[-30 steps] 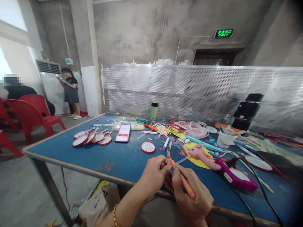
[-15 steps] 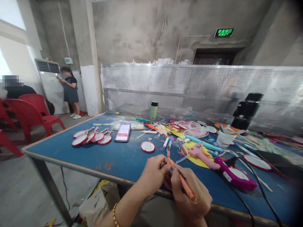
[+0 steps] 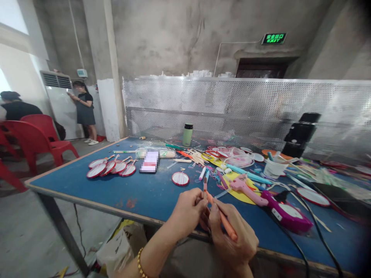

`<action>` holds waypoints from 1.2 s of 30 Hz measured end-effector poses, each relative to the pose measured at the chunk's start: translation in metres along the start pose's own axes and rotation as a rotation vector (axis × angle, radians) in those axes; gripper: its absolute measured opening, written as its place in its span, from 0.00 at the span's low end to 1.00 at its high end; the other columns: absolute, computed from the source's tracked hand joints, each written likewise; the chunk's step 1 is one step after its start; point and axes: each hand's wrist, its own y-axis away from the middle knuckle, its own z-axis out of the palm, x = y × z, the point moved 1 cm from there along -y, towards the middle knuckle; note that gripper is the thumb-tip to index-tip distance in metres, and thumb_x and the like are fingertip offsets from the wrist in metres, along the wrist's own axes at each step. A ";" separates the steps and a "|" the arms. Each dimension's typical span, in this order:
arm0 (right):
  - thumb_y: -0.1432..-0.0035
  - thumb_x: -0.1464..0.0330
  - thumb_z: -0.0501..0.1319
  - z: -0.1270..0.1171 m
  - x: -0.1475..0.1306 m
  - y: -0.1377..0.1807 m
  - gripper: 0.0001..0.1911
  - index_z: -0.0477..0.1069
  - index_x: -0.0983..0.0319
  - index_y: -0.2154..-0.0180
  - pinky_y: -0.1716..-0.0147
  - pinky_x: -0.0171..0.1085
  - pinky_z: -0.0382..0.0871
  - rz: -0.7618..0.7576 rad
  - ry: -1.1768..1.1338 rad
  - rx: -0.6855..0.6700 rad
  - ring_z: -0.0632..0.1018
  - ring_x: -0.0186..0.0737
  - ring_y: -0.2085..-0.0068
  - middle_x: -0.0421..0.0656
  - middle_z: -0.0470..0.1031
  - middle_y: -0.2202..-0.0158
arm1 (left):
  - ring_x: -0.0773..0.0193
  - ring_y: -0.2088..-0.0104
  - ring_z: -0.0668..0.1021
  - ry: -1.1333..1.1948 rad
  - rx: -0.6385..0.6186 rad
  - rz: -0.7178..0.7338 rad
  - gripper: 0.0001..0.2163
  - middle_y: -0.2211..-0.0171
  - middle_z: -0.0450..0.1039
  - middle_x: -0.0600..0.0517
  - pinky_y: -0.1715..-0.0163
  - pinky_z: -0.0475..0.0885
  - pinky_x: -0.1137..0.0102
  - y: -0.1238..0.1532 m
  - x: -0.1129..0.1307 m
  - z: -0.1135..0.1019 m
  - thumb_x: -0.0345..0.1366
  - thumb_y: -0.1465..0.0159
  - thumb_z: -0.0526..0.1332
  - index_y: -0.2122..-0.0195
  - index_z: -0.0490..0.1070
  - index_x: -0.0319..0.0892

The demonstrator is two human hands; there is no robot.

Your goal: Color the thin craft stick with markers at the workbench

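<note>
Just over the front edge of the blue table, my two hands are close together. My right hand (image 3: 236, 231) is closed round an orange marker (image 3: 228, 226), which slants up and left. Pinched in the fingers of my left hand (image 3: 188, 210) is a small flat stick (image 3: 205, 185), brown at its top and orange lower down. The marker's tip meets the stick near my left fingertips; the exact contact is hidden. Beyond my left hand lies a round, red-rimmed white disc (image 3: 180, 178) with a thin forked stick.
Several similar discs (image 3: 97, 170) lie at the left, near a phone (image 3: 149, 161). A green bottle (image 3: 188, 135) stands behind. To the right are a pink glue gun (image 3: 246, 191), a purple device (image 3: 292, 212) with black cables, a white cup (image 3: 274, 168) and scattered sticks. Red chairs (image 3: 34, 139) stand leftward.
Both hands keep nearly the same pose, with the marker and stick still held together. The whole view has shifted slightly.
</note>
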 end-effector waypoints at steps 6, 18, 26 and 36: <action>0.39 0.76 0.62 0.000 -0.001 0.001 0.04 0.74 0.62 0.63 0.71 0.30 0.70 -0.005 0.012 0.011 0.77 0.30 0.75 0.38 0.78 0.73 | 0.66 0.84 0.73 0.027 -0.019 -0.014 0.11 0.82 0.69 0.56 0.83 0.70 0.72 0.000 -0.001 0.001 0.44 0.40 0.60 0.72 0.62 0.43; 0.39 0.77 0.62 0.001 0.001 0.003 0.06 0.74 0.62 0.61 0.70 0.31 0.71 -0.020 -0.060 -0.020 0.78 0.31 0.73 0.39 0.78 0.72 | 0.68 0.84 0.72 -0.032 0.008 0.023 0.12 0.81 0.68 0.56 0.83 0.66 0.74 0.002 0.005 0.000 0.44 0.40 0.61 0.73 0.63 0.42; 0.38 0.75 0.62 0.001 0.000 0.003 0.04 0.74 0.62 0.63 0.70 0.31 0.70 0.006 0.047 0.030 0.77 0.31 0.74 0.39 0.78 0.73 | 0.66 0.84 0.73 0.048 -0.018 -0.020 0.09 0.83 0.69 0.57 0.83 0.69 0.72 0.002 0.003 0.002 0.41 0.41 0.60 0.72 0.62 0.43; 0.39 0.78 0.62 0.003 0.000 0.002 0.08 0.75 0.63 0.60 0.69 0.30 0.71 -0.022 -0.074 -0.024 0.78 0.30 0.72 0.39 0.78 0.72 | 0.68 0.82 0.71 -0.065 0.011 0.022 0.11 0.80 0.68 0.56 0.81 0.67 0.73 0.001 0.003 -0.001 0.43 0.40 0.60 0.73 0.64 0.42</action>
